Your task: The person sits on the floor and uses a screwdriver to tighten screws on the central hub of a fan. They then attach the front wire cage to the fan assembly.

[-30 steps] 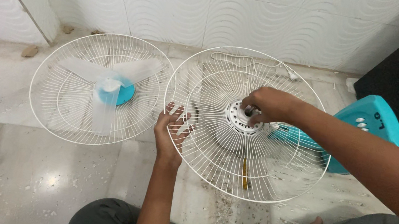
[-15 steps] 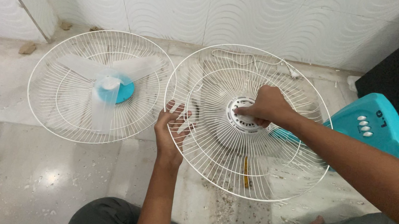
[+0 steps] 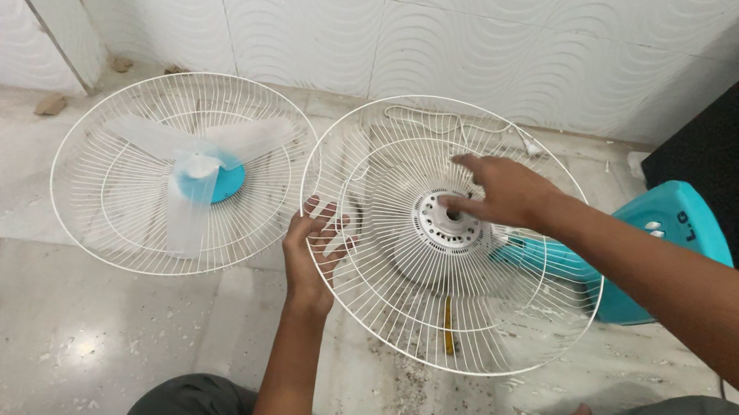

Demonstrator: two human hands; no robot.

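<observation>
While left hand (image 3: 313, 250) grips rear guard (image 3: 509, 334) rim, right hand (image 3: 499, 190) fingers open over hub (image 3: 444, 223), motor mostly hidden.

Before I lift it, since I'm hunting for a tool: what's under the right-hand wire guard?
Through the rear fan guard a yellow-handled tool, maybe a screwdriver, lies on the dirty floor. The motor housing and teal fan neck also show. The tool's tip isn't clear.

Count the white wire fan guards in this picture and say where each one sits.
2. One wire guard lies on the floor at left, with the loose fan blade in it. The other guard sits on the fan motor at right, gripped by the left hand; right hand at its hub.
</observation>
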